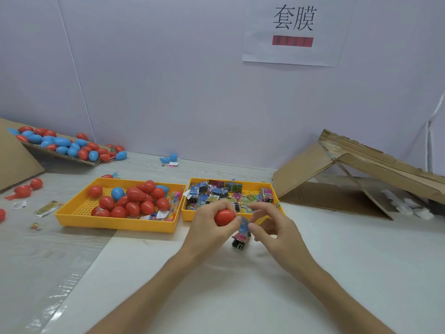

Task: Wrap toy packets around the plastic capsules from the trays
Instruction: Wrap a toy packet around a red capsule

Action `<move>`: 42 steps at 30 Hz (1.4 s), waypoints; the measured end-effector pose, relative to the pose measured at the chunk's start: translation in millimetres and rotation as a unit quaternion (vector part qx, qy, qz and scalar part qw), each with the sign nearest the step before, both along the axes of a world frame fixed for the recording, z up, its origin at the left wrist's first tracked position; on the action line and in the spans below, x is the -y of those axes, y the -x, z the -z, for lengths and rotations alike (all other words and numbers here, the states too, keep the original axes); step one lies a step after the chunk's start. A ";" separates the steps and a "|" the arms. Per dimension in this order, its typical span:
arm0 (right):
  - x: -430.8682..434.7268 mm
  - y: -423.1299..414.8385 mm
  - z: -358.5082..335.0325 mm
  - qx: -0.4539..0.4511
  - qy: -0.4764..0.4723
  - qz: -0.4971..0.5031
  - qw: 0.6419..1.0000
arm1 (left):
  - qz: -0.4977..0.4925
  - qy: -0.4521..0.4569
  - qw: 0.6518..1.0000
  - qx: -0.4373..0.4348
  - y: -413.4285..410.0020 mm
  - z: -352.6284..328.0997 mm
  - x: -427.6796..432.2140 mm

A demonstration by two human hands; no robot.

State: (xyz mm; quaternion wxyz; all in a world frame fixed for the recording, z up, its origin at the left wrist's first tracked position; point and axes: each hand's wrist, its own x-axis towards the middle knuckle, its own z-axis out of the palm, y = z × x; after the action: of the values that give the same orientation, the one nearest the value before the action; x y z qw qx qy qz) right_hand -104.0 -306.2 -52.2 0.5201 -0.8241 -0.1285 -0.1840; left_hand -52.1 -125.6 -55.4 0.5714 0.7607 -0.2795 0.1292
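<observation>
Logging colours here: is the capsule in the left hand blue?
No, the left hand grips a red capsule.

I face a pale lilac wall (168, 80) with a paper sign (293, 54) on it (black characters, red bar); my table (337, 261) is whitish, evenly lit.

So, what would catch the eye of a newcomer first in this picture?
The left hand gripping a red capsule at the centre, with a packet hanging between it and the right hand. Behind them sit two yellow trays: the left tray holds red and blue capsules, the right tray colourful packets. A sign hangs on the wall above.
</observation>
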 end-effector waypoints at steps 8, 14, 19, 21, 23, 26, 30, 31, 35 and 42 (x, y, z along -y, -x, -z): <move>-7.2 9.9 -2.3 0.193 0.141 -0.005 0.971 | -0.016 0.019 0.998 -0.062 -1.3 -6.2 -2.1; -7.1 10.7 -2.1 0.197 0.238 -0.005 0.951 | -0.010 0.020 0.996 -0.089 -1.1 -7.2 -2.3; -5.5 9.9 -1.6 0.180 0.279 0.007 0.943 | -0.005 0.003 0.995 -0.100 -1.0 -6.8 -2.6; -5.5 9.9 -1.8 0.171 0.289 -0.002 0.942 | -0.006 0.003 0.994 -0.108 -1.5 -6.9 -3.1; -5.9 10.2 -2.1 0.165 0.301 -0.011 0.939 | -0.004 0.004 0.994 -0.112 -2.5 -7.2 -3.7; -8.4 11.3 -2.0 0.163 0.301 -0.022 0.939 | 0.000 0.001 0.993 -0.115 -2.9 -7.3 -5.1; -12.0 11.3 -0.3 0.152 0.298 0.011 0.942 | 0.014 -0.014 0.992 -0.123 -2.6 -6.3 -4.2; -12.1 10.9 -0.4 0.150 0.295 0.021 0.943 | 0.018 -0.013 0.992 -0.125 -2.6 -5.8 -3.7; -10.3 6.8 0.1 0.148 0.242 0.032 0.958 | 0.054 0.030 0.985 -0.159 -1.4 -8.7 -4.2; -0.2 -2.2 -7.7 -0.012 -0.066 0.035 0.997 | 0.156 0.209 0.927 -0.270 0.9 -24.9 -8.1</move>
State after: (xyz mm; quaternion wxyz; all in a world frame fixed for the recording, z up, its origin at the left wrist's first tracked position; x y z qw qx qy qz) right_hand -101.9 -306.1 -44.5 0.5681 -0.7941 -0.0808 -0.2004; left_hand -53.0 -117.5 -30.5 0.7841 0.5772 -0.1960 -0.1166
